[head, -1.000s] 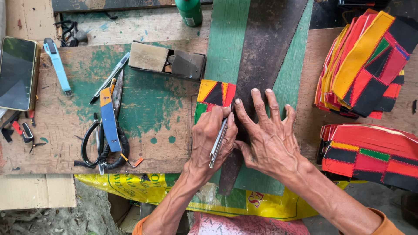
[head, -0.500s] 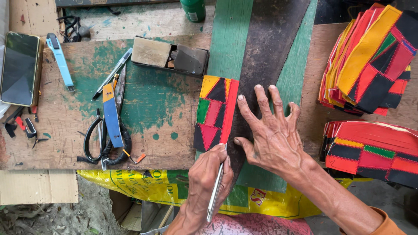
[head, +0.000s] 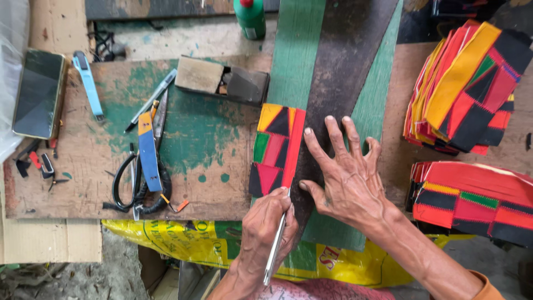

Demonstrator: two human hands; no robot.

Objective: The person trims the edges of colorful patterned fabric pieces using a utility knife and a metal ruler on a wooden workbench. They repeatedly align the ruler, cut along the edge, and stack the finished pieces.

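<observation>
Patchwork (head: 276, 149) in red, yellow, green and black is laid on the green board (head: 300, 61), at 10 o'clock of the right hand (head: 347, 175). That hand is spread flat, gripping nothing, on the dark metal straightedge (head: 347, 61), and it is judged to be pinning it. A slim silver knife (head: 276, 247) is clasped in the closed left hand (head: 269, 230), tip at the patchwork's lower right edge. Should pressure on the straightedge slacken, the cut could wander, or the nearby thumb be nicked.

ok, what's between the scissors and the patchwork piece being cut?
Head view: only bare, green-stained wooden board lies between the scissors and the patchwork piece; nothing rests on that stretch.
</observation>
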